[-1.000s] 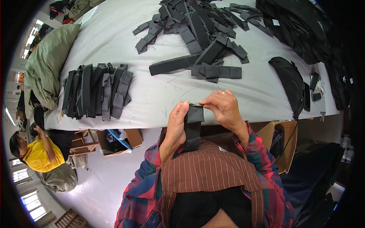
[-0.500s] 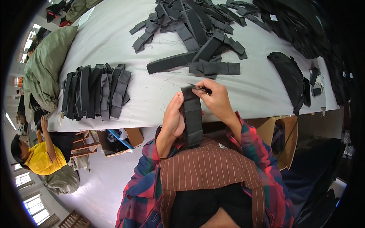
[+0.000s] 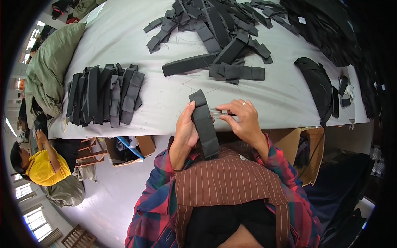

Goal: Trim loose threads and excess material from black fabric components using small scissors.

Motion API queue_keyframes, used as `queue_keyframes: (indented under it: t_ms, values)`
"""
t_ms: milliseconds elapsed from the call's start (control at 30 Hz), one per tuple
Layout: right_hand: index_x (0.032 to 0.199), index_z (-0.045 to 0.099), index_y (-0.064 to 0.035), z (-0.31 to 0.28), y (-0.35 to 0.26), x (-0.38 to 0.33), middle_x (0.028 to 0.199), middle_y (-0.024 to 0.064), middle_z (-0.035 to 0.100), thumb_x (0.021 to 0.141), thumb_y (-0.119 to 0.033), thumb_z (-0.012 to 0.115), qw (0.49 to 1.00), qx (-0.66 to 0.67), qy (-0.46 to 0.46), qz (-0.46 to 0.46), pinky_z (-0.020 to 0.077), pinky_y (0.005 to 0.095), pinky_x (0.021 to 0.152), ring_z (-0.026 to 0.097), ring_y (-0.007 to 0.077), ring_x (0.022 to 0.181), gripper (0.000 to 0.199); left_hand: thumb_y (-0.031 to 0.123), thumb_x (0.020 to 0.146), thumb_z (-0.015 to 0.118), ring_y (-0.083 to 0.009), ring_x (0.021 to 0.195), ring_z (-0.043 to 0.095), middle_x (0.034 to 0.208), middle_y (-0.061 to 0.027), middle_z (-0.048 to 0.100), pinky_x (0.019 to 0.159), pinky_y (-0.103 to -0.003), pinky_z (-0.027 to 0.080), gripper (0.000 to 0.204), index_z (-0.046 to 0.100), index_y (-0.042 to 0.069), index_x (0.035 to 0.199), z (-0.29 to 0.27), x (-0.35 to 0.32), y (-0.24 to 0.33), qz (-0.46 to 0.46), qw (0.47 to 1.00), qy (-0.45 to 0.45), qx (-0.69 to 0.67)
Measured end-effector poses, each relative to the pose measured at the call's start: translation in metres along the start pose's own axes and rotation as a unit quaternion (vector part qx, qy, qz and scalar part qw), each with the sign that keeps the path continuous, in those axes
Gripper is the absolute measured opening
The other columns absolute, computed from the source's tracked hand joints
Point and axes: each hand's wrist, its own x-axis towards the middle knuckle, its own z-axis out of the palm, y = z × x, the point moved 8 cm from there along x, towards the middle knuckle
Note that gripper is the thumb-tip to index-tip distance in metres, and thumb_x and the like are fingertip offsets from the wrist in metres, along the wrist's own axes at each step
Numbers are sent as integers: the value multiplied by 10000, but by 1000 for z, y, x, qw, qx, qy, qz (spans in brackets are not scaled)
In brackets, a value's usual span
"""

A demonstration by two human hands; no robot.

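Observation:
My left hand (image 3: 185,129) is closed on a dark grey fabric strip (image 3: 204,122), its thumb pressed near the upper end. The strip stands tilted in front of my apron, with crosswise folds or seams along it. Just right of the strip, my right hand (image 3: 245,124) is closed round small thread snips (image 3: 224,114), mostly hidden by the fingers. Their thin tips point toward the strip's right edge. Beyond my hands lies a loose heap of similar strips (image 3: 213,31), with stray threads around it. To the left, several strips stand in a neat row (image 3: 103,95).
The pale table (image 3: 165,97) has its near edge just before me. A green cloth bundle (image 3: 56,70) rests at left; black fabric (image 3: 318,29) and a black pouch (image 3: 313,84) lie at right. Cardboard boxes (image 3: 312,155) stand below. A person in yellow (image 3: 49,167) works at far left.
My right hand has moved down and right, away from the strip's top end, with the snips turned toward its side edge. The strip's upper end has tilted left.

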Motion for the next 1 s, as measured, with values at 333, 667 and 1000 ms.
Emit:
queue_keyframes:
  t_ms: [333,667,1000]
  values:
    - [898,688,-133,9,-2,-11,694,5,586,737,-106,714,998,-17,37,-42,311,320,611,494,200,628,165,282,966,492,-229,830,639,976,-99,608,696,-377,555,256,493,69,1108,4,-1,-6,-12,999,22,-30]
    - [898,678,-123,5,-5,-15,717,2,597,731,-114,718,999,-29,38,-24,310,326,616,506,198,640,172,291,957,483,-268,829,632,974,-117,604,715,-408,541,283,500,42,1089,0,-2,-6,-16,999,33,-40]
    - [842,669,-120,14,5,-17,723,-8,613,771,-160,691,996,30,70,45,327,328,613,537,187,659,84,297,956,462,-273,852,626,988,-129,608,737,-402,530,327,517,3,1088,-2,-1,-8,-29,999,-10,-37]
